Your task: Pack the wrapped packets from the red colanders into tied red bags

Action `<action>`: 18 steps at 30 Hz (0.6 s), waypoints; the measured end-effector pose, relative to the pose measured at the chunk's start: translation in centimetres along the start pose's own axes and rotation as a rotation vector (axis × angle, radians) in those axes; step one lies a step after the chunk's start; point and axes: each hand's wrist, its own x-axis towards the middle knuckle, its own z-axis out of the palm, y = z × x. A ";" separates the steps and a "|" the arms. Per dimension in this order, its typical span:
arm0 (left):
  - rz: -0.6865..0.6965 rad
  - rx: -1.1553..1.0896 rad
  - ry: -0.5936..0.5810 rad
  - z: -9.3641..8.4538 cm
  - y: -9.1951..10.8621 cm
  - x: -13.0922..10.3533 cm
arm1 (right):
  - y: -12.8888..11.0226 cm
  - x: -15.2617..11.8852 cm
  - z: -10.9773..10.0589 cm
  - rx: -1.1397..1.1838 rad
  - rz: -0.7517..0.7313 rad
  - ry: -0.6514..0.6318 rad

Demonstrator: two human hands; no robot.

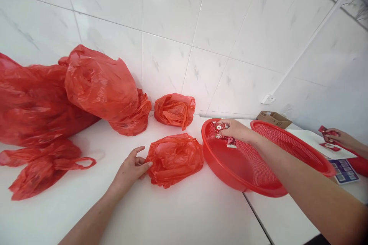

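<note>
My left hand (136, 164) pinches the left edge of an opened red plastic bag (175, 159) lying on the white table (184, 214). Over the left side of a red plastic basket (230, 164), my right hand (231, 130) grips several small red patterned packets (221, 130). The bag's right side sits close against the basket's left rim. Only the basket's red bottom and perforated wall show beneath my right arm, which hides part of it.
Stuffed red bags (100, 84) fill the left, with a knotted one (46, 168) in front. Another red bag (175, 110) lies by the wall. Behind my right arm are a second red basket (290, 145) and a cardboard box (274, 119). Another person's hand (339, 138) holds red packets.
</note>
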 end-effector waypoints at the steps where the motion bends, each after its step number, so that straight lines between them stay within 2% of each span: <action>1: 0.009 -0.005 0.007 0.0 0.0 0.0 | -1.3 -0.4 0.2 0.016 -0.072 -0.001; 4: 0.035 -0.023 0.008 0.1 -0.3 -0.1 | -4.9 -1.2 2.3 -0.006 -0.209 -0.127; 6: 0.046 -0.034 0.001 0.1 -0.4 0.0 | -6.7 -1.1 5.0 -0.081 -0.247 -0.282; 8: 0.056 -0.035 -0.003 0.2 -0.6 0.0 | -7.8 -0.5 8.4 -0.228 -0.347 -0.399; 11: 0.065 -0.026 -0.006 0.2 -0.9 0.1 | -8.4 1.0 13.1 -0.563 -0.629 -0.422; 13: 0.070 -0.029 -0.004 0.2 -1.1 0.2 | -8.3 1.8 15.1 -0.703 -0.752 -0.401; 15: 0.074 -0.034 -0.006 0.2 -1.1 0.3 | -8.2 2.3 15.8 -0.736 -0.792 -0.394; 18: 0.068 -0.038 -0.017 0.1 -1.1 0.3 | -8.3 2.0 14.4 -0.628 -0.813 -0.359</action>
